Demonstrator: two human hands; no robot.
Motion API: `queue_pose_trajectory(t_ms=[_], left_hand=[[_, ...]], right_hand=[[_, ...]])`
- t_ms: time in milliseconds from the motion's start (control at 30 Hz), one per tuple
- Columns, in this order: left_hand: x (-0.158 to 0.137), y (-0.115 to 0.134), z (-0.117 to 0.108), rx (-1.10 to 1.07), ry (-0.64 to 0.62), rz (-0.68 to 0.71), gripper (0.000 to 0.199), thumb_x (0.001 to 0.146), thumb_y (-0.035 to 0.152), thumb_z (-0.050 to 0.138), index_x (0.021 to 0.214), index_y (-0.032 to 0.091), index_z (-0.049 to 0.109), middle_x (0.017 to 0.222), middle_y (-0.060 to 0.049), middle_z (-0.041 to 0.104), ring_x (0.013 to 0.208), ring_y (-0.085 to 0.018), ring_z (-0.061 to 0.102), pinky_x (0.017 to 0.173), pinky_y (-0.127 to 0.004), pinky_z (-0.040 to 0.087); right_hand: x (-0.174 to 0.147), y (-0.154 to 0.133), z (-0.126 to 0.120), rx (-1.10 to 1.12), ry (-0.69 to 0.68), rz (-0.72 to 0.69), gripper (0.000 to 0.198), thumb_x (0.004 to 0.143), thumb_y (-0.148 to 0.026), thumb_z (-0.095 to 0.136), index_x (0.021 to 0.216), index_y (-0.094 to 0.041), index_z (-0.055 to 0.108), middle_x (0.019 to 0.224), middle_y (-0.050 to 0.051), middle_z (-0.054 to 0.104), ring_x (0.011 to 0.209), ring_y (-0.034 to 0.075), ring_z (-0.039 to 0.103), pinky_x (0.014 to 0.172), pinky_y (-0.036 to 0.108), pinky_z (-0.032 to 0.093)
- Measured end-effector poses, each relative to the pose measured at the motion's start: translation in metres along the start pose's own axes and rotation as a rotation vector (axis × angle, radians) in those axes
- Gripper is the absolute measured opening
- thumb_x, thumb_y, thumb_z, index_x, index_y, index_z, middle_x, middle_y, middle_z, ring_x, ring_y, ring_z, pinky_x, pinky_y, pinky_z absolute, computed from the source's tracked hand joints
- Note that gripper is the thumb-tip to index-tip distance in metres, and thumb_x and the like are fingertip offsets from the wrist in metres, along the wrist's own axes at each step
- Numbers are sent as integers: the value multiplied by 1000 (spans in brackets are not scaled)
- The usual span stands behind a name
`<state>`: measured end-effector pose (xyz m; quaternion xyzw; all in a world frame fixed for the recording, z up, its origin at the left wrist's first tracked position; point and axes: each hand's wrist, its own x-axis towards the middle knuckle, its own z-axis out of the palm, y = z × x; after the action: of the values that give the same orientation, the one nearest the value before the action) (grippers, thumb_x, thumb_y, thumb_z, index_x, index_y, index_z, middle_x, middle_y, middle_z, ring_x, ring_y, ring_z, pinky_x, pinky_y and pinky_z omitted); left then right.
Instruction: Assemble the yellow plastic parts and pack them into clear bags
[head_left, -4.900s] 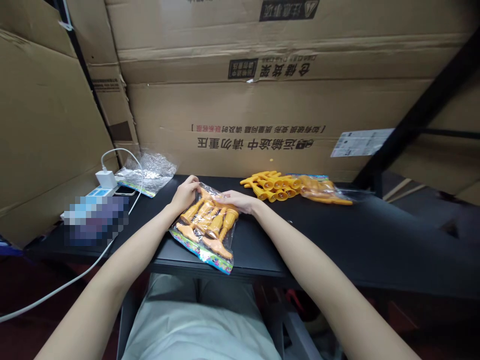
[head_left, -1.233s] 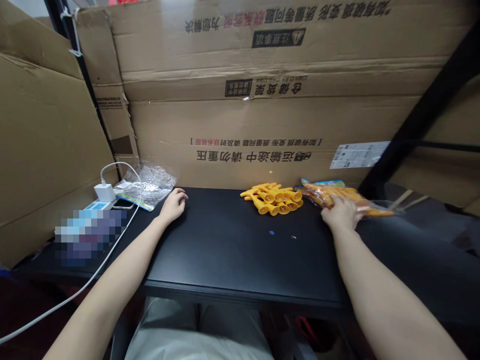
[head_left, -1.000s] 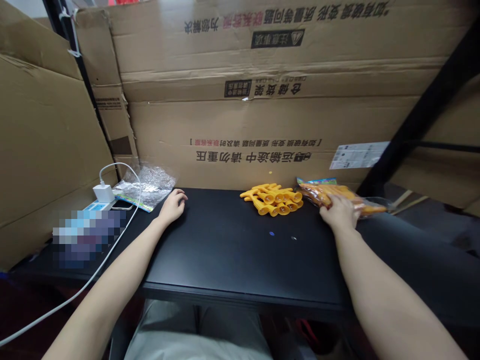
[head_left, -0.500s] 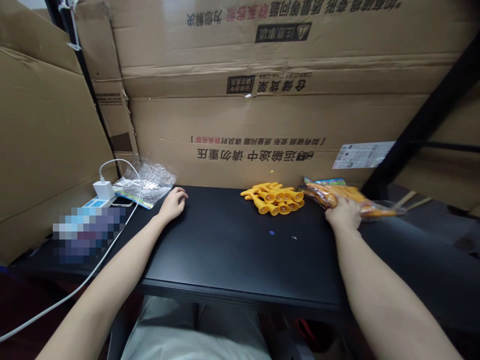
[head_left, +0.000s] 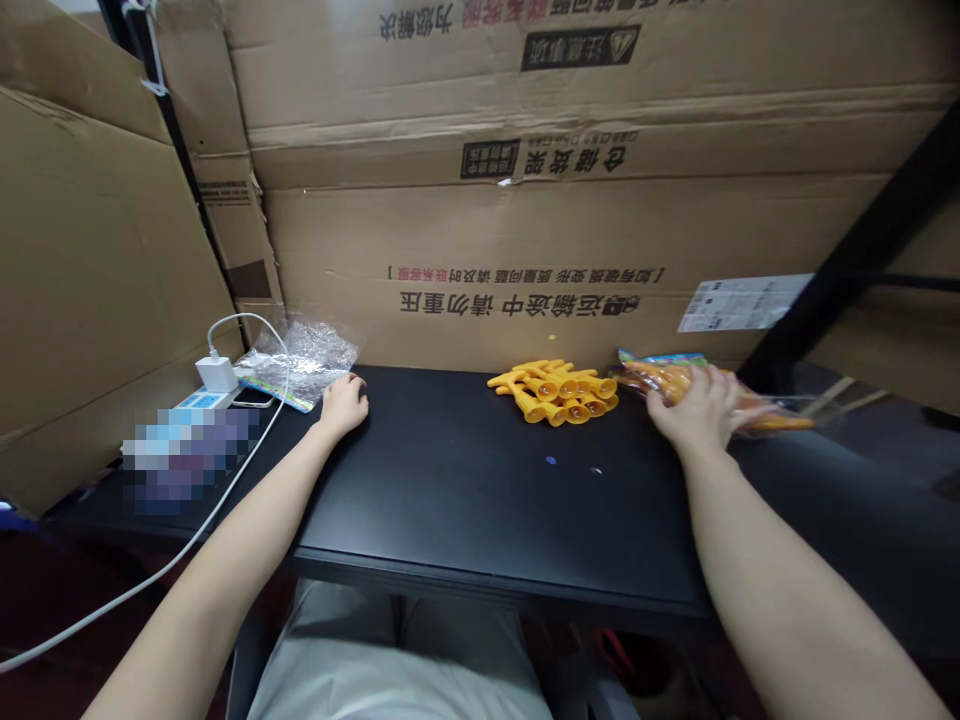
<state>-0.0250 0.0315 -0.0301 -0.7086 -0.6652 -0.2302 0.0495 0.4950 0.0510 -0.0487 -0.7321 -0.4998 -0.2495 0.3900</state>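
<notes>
My right hand (head_left: 699, 408) lies over a clear plastic bag (head_left: 757, 410) of orange-yellow plastic pieces, its fingers bent around the top and the thumb on the near left side. To the left of that bag, a loose pile of yellow trumpet-shaped plastic pieces (head_left: 559, 390) rests on the black table, flared ends facing me. My left hand (head_left: 345, 402) rests on the table at the left with its fingers curled in and nothing visible in them. Beside it lies a crumpled clear plastic bag (head_left: 311, 350) with a colourful header strip.
A white charger (head_left: 216, 374) sits on a power strip, and its white cable (head_left: 225, 490) runs across the left side. Cardboard (head_left: 450, 230) walls the back and left of the black table (head_left: 465, 500). A black post (head_left: 847, 260) stands at right. Small blue (head_left: 551, 460) and clear scraps lie in front.
My right hand has shifted a little farther onto the filled bag, and its fingers now show on top. The left hand's fingers have curled in more. The view has shifted slightly.
</notes>
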Motion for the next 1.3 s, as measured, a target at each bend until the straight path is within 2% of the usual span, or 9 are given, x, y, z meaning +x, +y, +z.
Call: queue_pose_trajectory(t_ms=[200,300,400,533,733,867,1000,1167,1300], left_hand=[[0,0,-7,196,-96,-292,48,83,29,43,126,8,49,147,-22,32,137,-33,28,108,-56,23],[1,-1,-9,191,-194,-353,52,87,34,37,129,6,46,144,-23,37,134,-34,33,107,-56,25],[2,-3,-9,170,-258,-334,50,89,38,33,126,8,49,137,-22,47,128,-33,42,103,-52,32],[3,-5,-5,138,-269,-180,46,90,41,36,124,13,51,133,-19,52,124,-31,47,101,-47,37],[4,2,-2,-68,-243,78,42,87,33,47,123,13,55,125,-14,60,116,-24,56,98,-33,42],[5,7,-8,-167,-194,113,33,86,25,47,112,16,65,104,-8,71,98,-20,65,90,-29,47],[4,9,-13,-149,-141,59,33,85,23,44,109,19,67,91,-5,72,90,-19,66,85,-28,49],[0,10,-8,-15,-90,38,40,86,31,47,121,18,58,109,-9,67,105,-22,61,91,-30,46],[-2,11,-2,60,-228,5,53,86,47,44,128,16,51,134,-16,52,120,-27,52,99,-38,40]], right_hand=[[5,-38,-13,87,23,-251,51,84,-31,42,130,-9,43,137,23,44,132,32,32,108,59,16],[-1,-70,-16,139,11,-419,46,85,-27,41,127,-9,46,135,22,47,131,30,37,110,55,18],[-15,-104,-15,202,-39,-628,44,83,-21,44,126,-14,48,132,17,51,128,29,42,108,57,22],[-40,-141,-9,171,-181,-823,32,84,-20,43,111,-17,60,128,14,56,123,29,47,108,55,22],[-56,-154,-3,2,-362,-856,28,87,-27,40,95,-19,66,103,12,66,105,27,55,110,56,15],[-54,-151,-5,19,-396,-839,27,87,-26,41,97,-20,66,102,12,66,103,27,55,110,60,12],[-55,-152,-11,104,-438,-874,30,87,-22,40,101,-20,66,105,12,67,105,27,56,108,62,13],[-59,-159,-14,222,-510,-991,32,89,-19,38,106,-19,65,107,10,68,104,24,60,109,58,20],[-65,-169,-10,318,-576,-957,33,89,-18,40,109,-20,66,112,9,68,104,22,62,108,50,30]])
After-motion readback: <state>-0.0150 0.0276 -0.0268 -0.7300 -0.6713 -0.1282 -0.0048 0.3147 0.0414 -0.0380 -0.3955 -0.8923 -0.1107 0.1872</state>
